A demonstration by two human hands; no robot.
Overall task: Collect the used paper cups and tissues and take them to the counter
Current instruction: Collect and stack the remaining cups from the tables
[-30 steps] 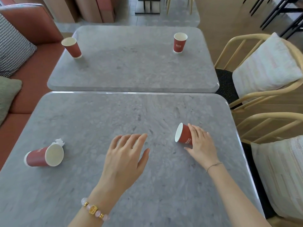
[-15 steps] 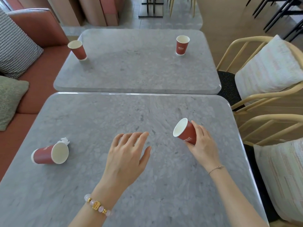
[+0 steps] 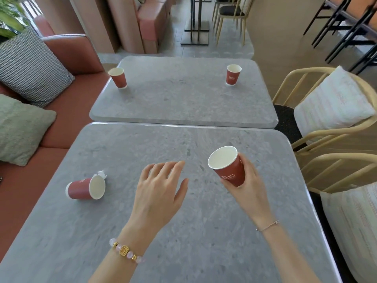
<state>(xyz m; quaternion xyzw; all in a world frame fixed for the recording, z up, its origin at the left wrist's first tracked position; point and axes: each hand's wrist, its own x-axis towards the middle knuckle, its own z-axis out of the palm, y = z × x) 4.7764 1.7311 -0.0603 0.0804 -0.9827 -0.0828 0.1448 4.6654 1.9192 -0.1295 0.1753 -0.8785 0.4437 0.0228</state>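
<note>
- Right now your right hand grips a red paper cup right of frame centre, tilted, white lettering reading "Hilton".
- Your left hand hovers spread and empty over the grey marble table.
- At lower left, a second red paper cup lies sideways beside a crumpled white tissue.

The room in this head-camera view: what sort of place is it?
Probably a café or hotel lounge. Two grey stone-look tables stand end to end between a red banquette sofa and rattan chairs, with branded red paper cups left on them and more seating beyond.
</note>
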